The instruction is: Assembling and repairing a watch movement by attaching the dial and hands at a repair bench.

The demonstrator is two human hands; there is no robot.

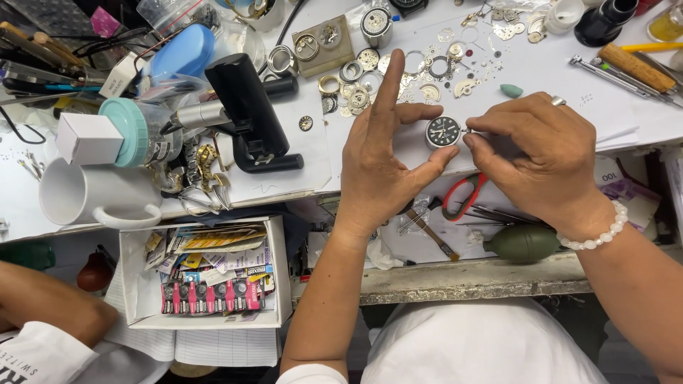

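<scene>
From the head camera, the left hand (pixel 380 160) pinches the dark-dialled watch case (pixel 442 132) above the white bench paper (pixel 541 71), while the right hand (pixel 535 160) grips its crown; best turned gently, with the case kept steady and clear of the loose gears (pixel 356 96)

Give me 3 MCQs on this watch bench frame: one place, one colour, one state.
1. Where does the green dust blower lie?
A. under the right hand, at the bench's near edge
B. inside the white mug
C. in the battery box

2. The watch dial is:
A. white
B. dark
C. red

3. The left hand is:
A. clenched
B. flat on the bench
C. pinching the watch, index finger raised

Answers: 1 A, it shows below the wrist; 2 B, black face in a silver case; 3 C, thumb and finger meet at the case.
</scene>
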